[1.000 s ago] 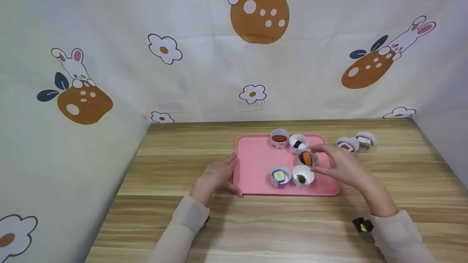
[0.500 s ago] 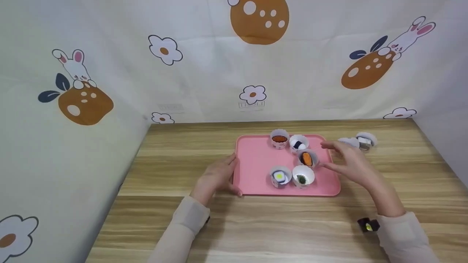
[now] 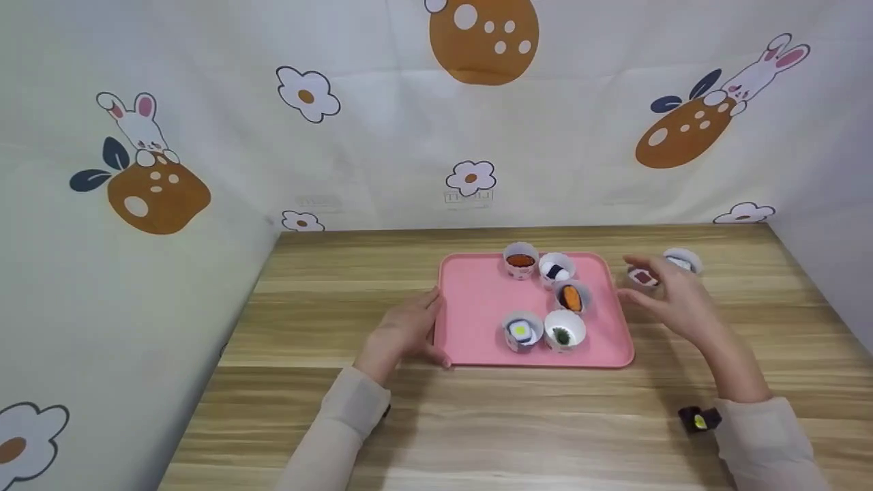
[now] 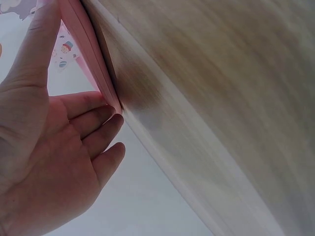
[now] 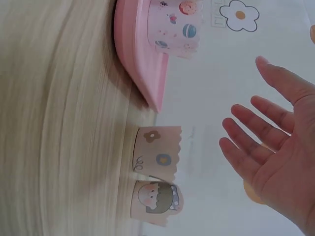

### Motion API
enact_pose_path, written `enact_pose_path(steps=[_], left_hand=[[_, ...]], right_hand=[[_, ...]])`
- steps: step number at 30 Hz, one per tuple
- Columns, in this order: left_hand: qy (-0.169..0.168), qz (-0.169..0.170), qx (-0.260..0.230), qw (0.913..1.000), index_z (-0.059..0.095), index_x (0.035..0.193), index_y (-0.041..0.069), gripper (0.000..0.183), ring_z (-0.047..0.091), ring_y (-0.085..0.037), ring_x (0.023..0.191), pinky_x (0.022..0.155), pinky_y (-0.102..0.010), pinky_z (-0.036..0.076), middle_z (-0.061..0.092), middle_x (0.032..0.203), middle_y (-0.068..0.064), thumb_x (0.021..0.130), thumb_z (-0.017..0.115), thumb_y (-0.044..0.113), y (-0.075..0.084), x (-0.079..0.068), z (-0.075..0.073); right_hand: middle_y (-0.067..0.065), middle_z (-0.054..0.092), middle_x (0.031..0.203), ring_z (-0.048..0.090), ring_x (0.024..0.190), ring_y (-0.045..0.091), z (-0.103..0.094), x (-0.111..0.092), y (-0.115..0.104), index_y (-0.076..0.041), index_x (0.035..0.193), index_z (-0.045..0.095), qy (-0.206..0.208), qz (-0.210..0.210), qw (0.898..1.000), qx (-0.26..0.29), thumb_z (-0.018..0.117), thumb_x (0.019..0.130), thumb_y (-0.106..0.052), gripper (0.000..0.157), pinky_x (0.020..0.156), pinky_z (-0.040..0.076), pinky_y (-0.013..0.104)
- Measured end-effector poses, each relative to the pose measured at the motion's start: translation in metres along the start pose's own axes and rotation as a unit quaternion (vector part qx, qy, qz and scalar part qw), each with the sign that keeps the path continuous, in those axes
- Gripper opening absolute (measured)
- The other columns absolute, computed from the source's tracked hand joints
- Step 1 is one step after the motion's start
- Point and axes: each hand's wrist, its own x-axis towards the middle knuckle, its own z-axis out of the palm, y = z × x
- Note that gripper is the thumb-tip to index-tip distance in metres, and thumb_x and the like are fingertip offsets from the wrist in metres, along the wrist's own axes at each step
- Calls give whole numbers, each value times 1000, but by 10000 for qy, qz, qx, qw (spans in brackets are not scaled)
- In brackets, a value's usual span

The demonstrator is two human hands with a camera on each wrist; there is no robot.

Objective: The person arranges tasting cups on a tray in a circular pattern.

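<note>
My left hand (image 3: 402, 327) rests at the left end of a pink tray (image 3: 477, 307); in the left wrist view its fingers (image 4: 101, 132) touch the rim. Several paper cups hold toy sushi on the tray: a red-topped piece (image 3: 520, 261), a white one with a dark band (image 3: 556, 271), an orange-topped one (image 3: 571, 298), a white and yellow one (image 3: 521, 331) and one with green (image 3: 562, 335). My right hand (image 3: 678, 300), fingers spread, holds nothing. It hovers by a paper cup (image 5: 157, 152) right of the tray, whose red and white sushi (image 3: 643, 276) shows between thumb and fingers.
Another paper cup (image 3: 684, 259) stands behind my right hand, partly hidden by it. A dark piece with a yellow-green middle (image 3: 699, 420) appears beside my right sleeve. The wooden table (image 3: 327, 286) meets a patterned cloth wall (image 3: 382, 136) at the back.
My right hand has moved right, from around the cup with orange-topped sushi to the cups beside the tray. That orange-topped cup stays on the tray. The left hand has kept its place.
</note>
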Motion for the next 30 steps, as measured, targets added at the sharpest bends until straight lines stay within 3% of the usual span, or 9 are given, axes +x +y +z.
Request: enact_pose_path(steps=[12, 16, 18, 21, 25, 30], left_hand=[[1, -53, -112, 9999, 21, 158, 4, 122, 22, -28, 155, 127, -41, 23, 17, 168, -10, 68, 84, 58, -1, 1, 2], [-20, -46, -133, 9999, 21, 158, 4, 122, 22, -28, 155, 127, -40, 22, 16, 168, -9, 68, 84, 58, -2, 2, 3], [-26, -44, -141, 9999, 21, 158, 4, 122, 21, -28, 155, 128, -41, 22, 16, 168, -9, 68, 84, 58, -2, 2, 3], [-25, -68, -188, 9998, 21, 159, 5, 122, 21, -28, 155, 128, -40, 21, 16, 168, -9, 68, 84, 57, -1, 1, 2], [7, -91, -195, 9998, 21, 158, 4, 123, 21, -28, 155, 128, -41, 21, 16, 168, -9, 67, 84, 57, 0, 0, 1], [-55, -26, -41, 10000, 21, 158, 3, 123, 21, -27, 155, 127, -39, 23, 16, 168, -10, 68, 83, 60, 0, 2, 1]], right_hand=[[34, 49, 141, 46, 129, 53, -20, -2, 15, 4, 143, 46, 376, 611, 9972, 204, 69, 95, -32, 64, 105, 39, 69], [32, 48, 144, 45, 132, 52, -25, -1, 23, 3, 144, 44, 481, 771, 9949, 446, 67, 96, -32, 64, 108, 38, 66], [30, 49, 145, 46, 133, 49, -28, -1, 27, 2, 144, 44, 551, 859, 9931, 579, 67, 96, -31, 63, 112, 38, 57], [26, 50, 146, 46, 134, 44, -30, -2, 33, 1, 145, 44, 654, 985, 9907, 680, 66, 96, -33, 62, 116, 39, 35], [25, 50, 145, 46, 135, 43, -31, -2, 40, 1, 144, 45, 850, 1065, 9872, 829, 65, 97, -33, 62, 108, 37, 6], [14, 53, 142, 52, 135, 23, -30, -2, 50, 1, 143, 44, 1149, 1154, 9801, 1136, 65, 97, -30, 59, 101, 40, 1]])
